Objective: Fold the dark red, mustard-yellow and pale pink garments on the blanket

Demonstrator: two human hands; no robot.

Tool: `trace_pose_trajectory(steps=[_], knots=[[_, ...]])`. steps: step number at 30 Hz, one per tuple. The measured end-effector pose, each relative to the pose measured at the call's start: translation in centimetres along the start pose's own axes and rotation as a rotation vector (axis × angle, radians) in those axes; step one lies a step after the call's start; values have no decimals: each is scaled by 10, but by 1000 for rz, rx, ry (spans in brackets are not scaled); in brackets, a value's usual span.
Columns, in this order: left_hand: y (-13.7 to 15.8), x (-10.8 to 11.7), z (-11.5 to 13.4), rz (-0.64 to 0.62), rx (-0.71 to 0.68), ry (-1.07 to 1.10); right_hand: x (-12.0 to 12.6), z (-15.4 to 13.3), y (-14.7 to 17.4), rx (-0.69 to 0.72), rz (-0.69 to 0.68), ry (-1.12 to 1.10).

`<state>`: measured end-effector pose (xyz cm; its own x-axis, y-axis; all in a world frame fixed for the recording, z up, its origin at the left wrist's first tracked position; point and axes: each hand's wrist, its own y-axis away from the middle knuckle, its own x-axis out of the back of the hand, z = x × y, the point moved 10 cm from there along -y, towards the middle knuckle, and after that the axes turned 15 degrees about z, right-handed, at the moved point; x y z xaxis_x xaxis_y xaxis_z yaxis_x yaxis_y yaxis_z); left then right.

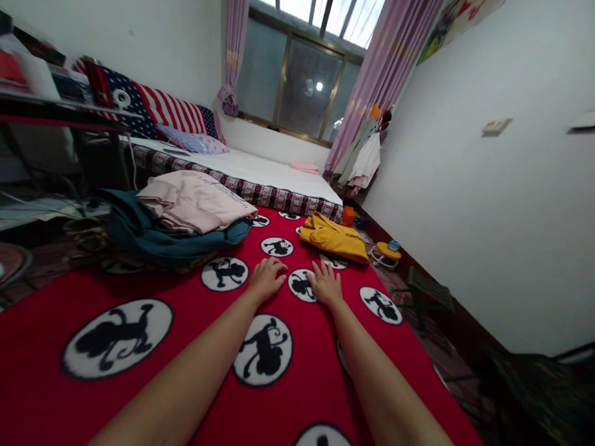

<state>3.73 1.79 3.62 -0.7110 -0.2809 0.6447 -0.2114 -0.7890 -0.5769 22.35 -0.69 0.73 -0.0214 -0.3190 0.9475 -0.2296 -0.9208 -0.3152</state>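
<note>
Both arms reach forward over a red blanket (195,347) printed with white circles and dark monkey figures. My left hand (267,279) rests on the blanket, fingers spread and holding nothing. Beside it, my right hand (326,284) lies palm down with its fingers apart, also empty. Just beyond the right hand is a folded yellow garment (334,238). To the left of my left hand, a folded pale pink garment (198,201) with dark lettering sits on top of a teal garment (171,241).
Behind the blanket stands a bed (260,166) with a white sheet and a patterned pillow (195,140). A cluttered desk (69,114) is at the left. Along the right wall are a small yellow stool (388,250) and a dark folding stool (430,288).
</note>
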Motion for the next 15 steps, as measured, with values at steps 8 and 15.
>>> trace_pose_trajectory(steps=[8, 15], knots=[[28, 3, 28, -62, -109, -190, 19, -8, 39, -17, 90, -77], [50, 2, 38, -97, -138, -209, 37, 8, 51, -50, 305, -459]])
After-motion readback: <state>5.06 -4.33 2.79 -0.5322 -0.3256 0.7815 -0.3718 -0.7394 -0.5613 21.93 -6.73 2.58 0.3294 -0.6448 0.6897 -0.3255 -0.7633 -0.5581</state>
